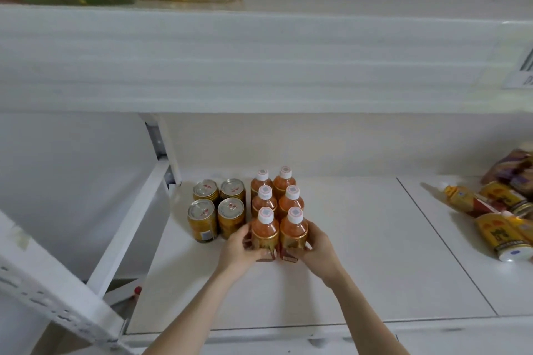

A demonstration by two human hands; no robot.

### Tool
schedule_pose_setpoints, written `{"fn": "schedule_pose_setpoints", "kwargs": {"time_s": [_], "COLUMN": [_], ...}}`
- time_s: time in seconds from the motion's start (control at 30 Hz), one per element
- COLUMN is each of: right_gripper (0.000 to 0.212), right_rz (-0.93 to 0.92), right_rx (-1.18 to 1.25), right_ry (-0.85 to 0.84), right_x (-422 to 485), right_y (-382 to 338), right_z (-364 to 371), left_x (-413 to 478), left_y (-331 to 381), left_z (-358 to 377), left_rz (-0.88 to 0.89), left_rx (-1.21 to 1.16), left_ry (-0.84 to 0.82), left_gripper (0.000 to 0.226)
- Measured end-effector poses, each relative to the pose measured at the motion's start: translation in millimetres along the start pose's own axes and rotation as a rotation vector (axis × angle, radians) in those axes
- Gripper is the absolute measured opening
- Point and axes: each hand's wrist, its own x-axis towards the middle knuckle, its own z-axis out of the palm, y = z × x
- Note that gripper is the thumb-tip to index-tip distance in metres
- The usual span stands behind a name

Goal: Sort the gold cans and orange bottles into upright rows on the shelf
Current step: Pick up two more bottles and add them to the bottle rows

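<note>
**Two more bottles join the front of the orange rows**

From my remote seat, reading left to right: four gold cans (pixel 230 216) stand upright in a two-by-two block at the left end of the white shelf (pixel 360 253). Just beside them the orange bottles (pixel 291 202) run back in two rows of three, white caps up.

The left hand (pixel 239 248) is wrapped round the front-left bottle (pixel 265 232), fingers curled on its label. The right hand (pixel 317 248) grasps the front-right bottle (pixel 294 232) the same way. Both bottles are upright and touch each other. I cannot tell whether their bases rest fully on the shelf.

Well apart, at the far right, a heap of cans and bottles (pixel 501 236) lies on its side, unsorted.

I judge the step in hand to be seating this front pair in line with the rows behind. The next move calls for letting go without rocking them. Then comes a reach right to the heap, where each piece must be turned upright before it is carried over. The sort looks roughly half done.
</note>
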Motion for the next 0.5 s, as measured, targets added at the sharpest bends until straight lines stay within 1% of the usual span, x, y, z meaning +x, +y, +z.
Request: {"fn": "schedule_pose_setpoints", "kwargs": {"time_s": [0.03,0.1,0.3,0.5], "right_gripper": [0.062,0.062,0.070,0.072], "right_rz": [0.003,0.016,0.065,0.072], "right_rx": [-0.008,-0.010,0.007,-0.009], "right_ry": [-0.014,-0.038,-0.069,-0.057], "right_x": [2.3,6.3,15.8,17.1], "right_y": [-1.9,-4.7,-3.5,-1.9], "right_z": [-1.4,-3.9,-6.8,-2.8], "left_x": [1.7,4.3,10.7,4.7], "left_y": [0.1,-0.6,-4.2,0.8], "left_z": [0.6,1.3,1.1,4.4], "left_rz": [-0.003,-0.008,-0.014,-0.020], "left_rx": [-0.009,-0.035,-0.049,-0.024], "left_ry": [-0.006,-0.023,-0.041,0.003], "left_gripper": [0.072,0.067,0.069,0.065]}}
